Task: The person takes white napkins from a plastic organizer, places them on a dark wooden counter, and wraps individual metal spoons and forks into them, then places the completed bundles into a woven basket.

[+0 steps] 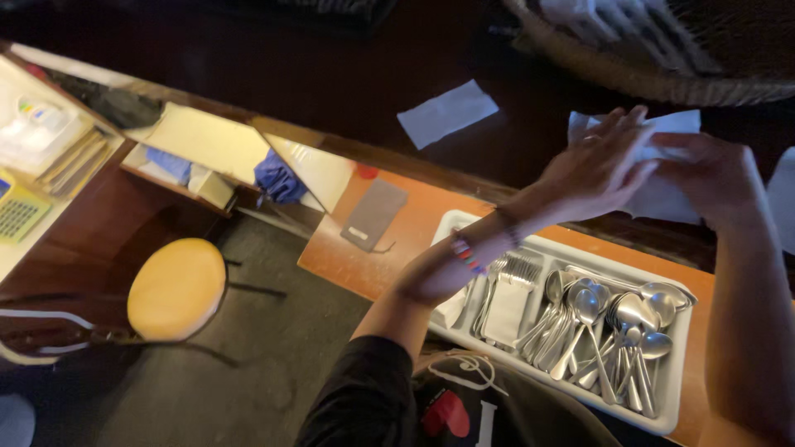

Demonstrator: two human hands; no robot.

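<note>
Head view: white napkin (662,194) between left hand (598,165) and right hand (712,174).

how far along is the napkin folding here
Done: nothing finished shows clearly. In hand: the left hand and right hand both press on one white napkin on the dark counter. Left: another flat napkin lies unfolded further along the counter. The cutlery tray below holds loose spoons and forks; none looks wrapped. The basket contents are too blurred to judge.

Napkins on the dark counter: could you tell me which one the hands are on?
The right-hand napkin, under the left hand and right hand. The other napkin lies alone, further left, untouched.
</note>
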